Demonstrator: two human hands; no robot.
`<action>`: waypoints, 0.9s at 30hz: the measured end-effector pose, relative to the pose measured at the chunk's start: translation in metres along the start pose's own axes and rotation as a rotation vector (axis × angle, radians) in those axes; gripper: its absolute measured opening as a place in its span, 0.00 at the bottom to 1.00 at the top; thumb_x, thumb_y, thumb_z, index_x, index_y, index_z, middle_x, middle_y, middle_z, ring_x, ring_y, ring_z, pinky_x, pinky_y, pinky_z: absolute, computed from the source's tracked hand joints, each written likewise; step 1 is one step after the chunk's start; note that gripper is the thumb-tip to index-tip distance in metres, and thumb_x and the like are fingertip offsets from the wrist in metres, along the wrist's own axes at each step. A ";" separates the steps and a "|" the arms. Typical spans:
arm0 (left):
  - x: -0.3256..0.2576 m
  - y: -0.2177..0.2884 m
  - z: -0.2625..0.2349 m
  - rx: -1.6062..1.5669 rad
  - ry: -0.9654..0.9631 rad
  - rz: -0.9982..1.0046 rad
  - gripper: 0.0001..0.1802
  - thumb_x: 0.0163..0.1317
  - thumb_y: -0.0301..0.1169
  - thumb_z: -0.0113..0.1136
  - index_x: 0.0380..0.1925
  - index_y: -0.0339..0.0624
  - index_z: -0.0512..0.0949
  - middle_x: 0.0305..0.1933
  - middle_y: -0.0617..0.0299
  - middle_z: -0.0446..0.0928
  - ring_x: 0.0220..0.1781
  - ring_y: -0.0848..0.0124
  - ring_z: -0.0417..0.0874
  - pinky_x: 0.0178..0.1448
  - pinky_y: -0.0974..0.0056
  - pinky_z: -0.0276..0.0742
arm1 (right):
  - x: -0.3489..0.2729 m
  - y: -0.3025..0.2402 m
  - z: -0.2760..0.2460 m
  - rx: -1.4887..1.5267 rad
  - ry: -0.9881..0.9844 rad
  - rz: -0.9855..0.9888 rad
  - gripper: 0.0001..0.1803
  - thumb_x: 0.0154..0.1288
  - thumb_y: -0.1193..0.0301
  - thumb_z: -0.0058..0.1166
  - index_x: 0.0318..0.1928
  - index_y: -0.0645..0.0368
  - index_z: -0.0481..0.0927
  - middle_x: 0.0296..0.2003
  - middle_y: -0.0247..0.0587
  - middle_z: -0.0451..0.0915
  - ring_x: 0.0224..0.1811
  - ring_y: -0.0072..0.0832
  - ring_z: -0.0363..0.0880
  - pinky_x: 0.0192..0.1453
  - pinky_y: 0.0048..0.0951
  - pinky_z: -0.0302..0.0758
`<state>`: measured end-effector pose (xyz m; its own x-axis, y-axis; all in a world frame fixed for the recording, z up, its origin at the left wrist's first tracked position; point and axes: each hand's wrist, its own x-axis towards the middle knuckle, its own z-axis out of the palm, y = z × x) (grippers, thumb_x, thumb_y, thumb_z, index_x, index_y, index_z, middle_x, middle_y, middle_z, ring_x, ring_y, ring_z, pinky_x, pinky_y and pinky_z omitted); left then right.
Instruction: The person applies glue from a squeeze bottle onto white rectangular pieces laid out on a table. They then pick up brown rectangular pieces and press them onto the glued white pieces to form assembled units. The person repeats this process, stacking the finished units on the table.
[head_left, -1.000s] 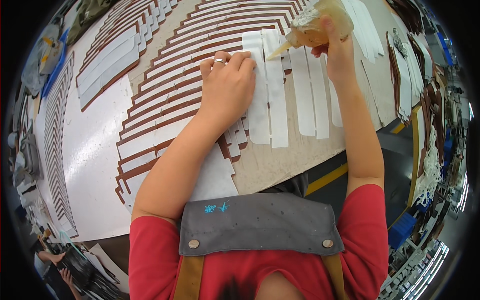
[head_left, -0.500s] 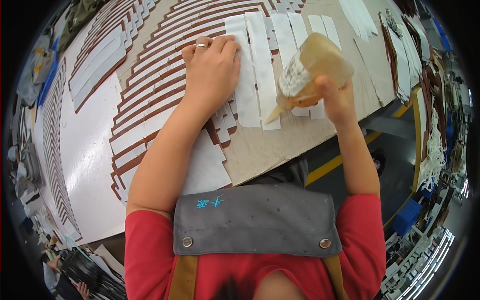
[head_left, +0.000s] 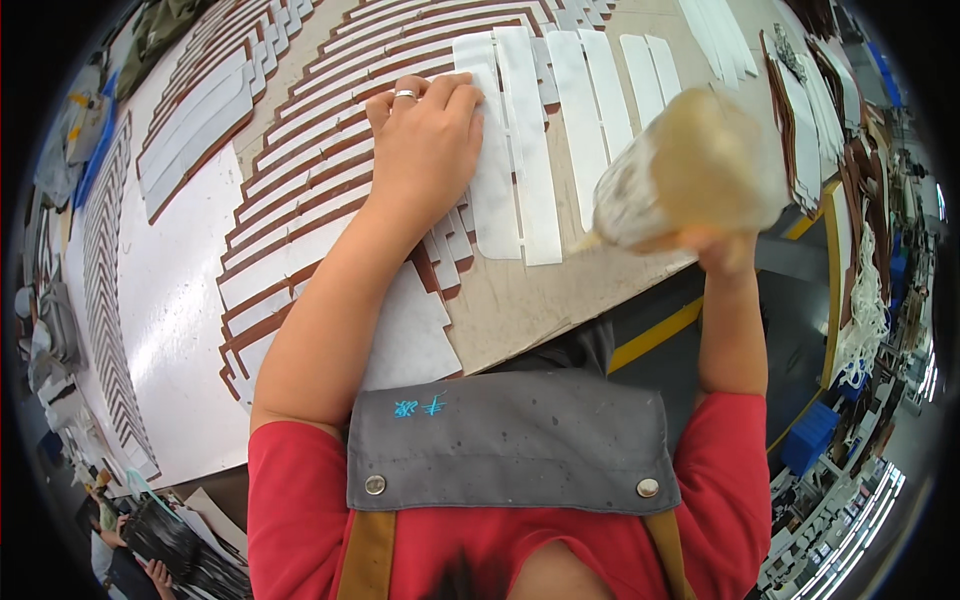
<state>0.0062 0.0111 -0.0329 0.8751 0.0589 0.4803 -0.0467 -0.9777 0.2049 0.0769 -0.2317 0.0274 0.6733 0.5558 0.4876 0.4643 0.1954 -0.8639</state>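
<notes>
The worktop (head_left: 560,290) is pale and partly beige, its near edge running slantwise past the person's grey apron (head_left: 510,440), and overlapping rows of white pieces with brown edges (head_left: 310,190) cover much of its middle. To the right, beyond a yellow stripe (head_left: 655,335) on the dark floor, cream strands (head_left: 863,310) hang near a blue bin (head_left: 812,440). The left hand (head_left: 425,135) rests with bent fingers, its fingertips touching the left one of a pair of white strips (head_left: 527,150); whether the thumb pinches anything is hidden. The right hand (head_left: 728,250) is wrapped round a translucent yellowish bottle (head_left: 690,175), tilted so that its nozzle points left, just beside the strips' near end. Bottle and hand are blurred, so most fingers and the nozzle tip are hard to make out. At lower left, another person's hand (head_left: 160,575) is cut off by the dark rim.
</notes>
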 end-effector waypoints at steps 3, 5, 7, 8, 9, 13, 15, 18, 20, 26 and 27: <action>0.001 0.001 0.000 -0.018 -0.011 -0.011 0.09 0.55 0.29 0.59 0.37 0.49 0.76 0.50 0.70 0.77 0.48 0.66 0.73 0.54 0.58 0.56 | 0.029 0.016 -0.008 0.132 0.207 0.062 0.33 0.52 0.56 0.67 0.51 0.64 0.70 0.42 0.40 0.77 0.42 0.28 0.77 0.44 0.29 0.75; 0.001 0.001 0.000 -0.020 -0.015 -0.013 0.09 0.54 0.29 0.60 0.37 0.49 0.76 0.50 0.70 0.77 0.48 0.65 0.73 0.54 0.58 0.56 | 0.059 0.032 -0.013 0.225 0.268 0.099 0.27 0.57 0.55 0.63 0.47 0.64 0.72 0.37 0.39 0.78 0.34 0.28 0.79 0.34 0.27 0.76; 0.001 0.001 -0.001 -0.019 -0.019 -0.019 0.09 0.54 0.29 0.60 0.37 0.49 0.76 0.50 0.70 0.77 0.48 0.66 0.73 0.53 0.58 0.56 | 0.082 0.046 -0.009 0.010 0.241 0.042 0.26 0.64 0.52 0.53 0.50 0.62 0.71 0.37 0.40 0.79 0.31 0.26 0.81 0.29 0.26 0.78; 0.002 0.001 0.000 -0.020 -0.021 -0.020 0.10 0.54 0.29 0.60 0.37 0.49 0.76 0.50 0.69 0.77 0.47 0.66 0.73 0.53 0.58 0.56 | 0.091 0.052 -0.005 -0.034 0.278 0.039 0.25 0.64 0.53 0.55 0.49 0.62 0.72 0.36 0.39 0.80 0.28 0.25 0.80 0.28 0.24 0.78; 0.001 0.001 -0.001 -0.028 -0.018 -0.019 0.10 0.54 0.28 0.60 0.38 0.48 0.76 0.50 0.69 0.76 0.47 0.65 0.73 0.53 0.58 0.56 | 0.097 0.060 -0.004 -0.047 0.250 0.028 0.24 0.63 0.54 0.56 0.48 0.62 0.73 0.34 0.39 0.80 0.27 0.25 0.80 0.28 0.23 0.77; 0.002 0.002 -0.001 -0.042 -0.018 -0.027 0.09 0.54 0.28 0.60 0.37 0.48 0.76 0.50 0.69 0.77 0.46 0.66 0.73 0.52 0.58 0.57 | 0.113 0.078 0.002 -0.079 0.147 -0.014 0.21 0.61 0.57 0.60 0.43 0.62 0.75 0.30 0.37 0.80 0.25 0.22 0.79 0.27 0.21 0.77; 0.002 0.002 -0.001 -0.044 -0.016 -0.029 0.09 0.54 0.28 0.60 0.37 0.48 0.76 0.50 0.69 0.77 0.46 0.66 0.73 0.53 0.58 0.56 | 0.117 0.077 0.013 -0.089 0.138 -0.019 0.22 0.59 0.57 0.61 0.41 0.63 0.75 0.29 0.37 0.79 0.24 0.21 0.79 0.26 0.20 0.76; 0.002 0.001 0.000 -0.053 -0.011 -0.033 0.09 0.54 0.28 0.60 0.37 0.48 0.76 0.50 0.69 0.77 0.46 0.66 0.73 0.53 0.58 0.56 | 0.115 0.079 0.025 -0.130 0.250 -0.009 0.22 0.59 0.57 0.62 0.41 0.63 0.74 0.28 0.37 0.79 0.23 0.21 0.78 0.25 0.19 0.75; 0.002 0.001 -0.001 -0.053 -0.009 -0.034 0.09 0.54 0.28 0.60 0.37 0.48 0.76 0.50 0.69 0.77 0.46 0.66 0.73 0.53 0.59 0.56 | 0.116 0.081 0.019 -0.153 0.247 -0.030 0.22 0.59 0.57 0.62 0.40 0.63 0.74 0.28 0.37 0.79 0.22 0.21 0.77 0.24 0.19 0.74; 0.002 0.003 -0.001 -0.028 -0.010 -0.031 0.10 0.53 0.28 0.60 0.37 0.48 0.76 0.50 0.69 0.77 0.47 0.66 0.73 0.53 0.59 0.56 | 0.114 0.086 0.002 -0.102 0.227 0.028 0.20 0.61 0.57 0.60 0.39 0.63 0.75 0.26 0.36 0.78 0.18 0.20 0.75 0.21 0.19 0.72; 0.001 0.002 0.000 -0.022 -0.011 -0.030 0.10 0.53 0.28 0.60 0.37 0.48 0.76 0.50 0.70 0.77 0.47 0.66 0.73 0.53 0.58 0.56 | 0.112 0.086 0.001 -0.083 0.230 0.044 0.20 0.61 0.57 0.60 0.39 0.62 0.75 0.26 0.36 0.78 0.18 0.20 0.74 0.20 0.19 0.72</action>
<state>0.0071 0.0090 -0.0313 0.8814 0.0859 0.4646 -0.0306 -0.9709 0.2377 0.1921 -0.1519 0.0078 0.8029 0.3616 0.4740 0.4711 0.1026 -0.8761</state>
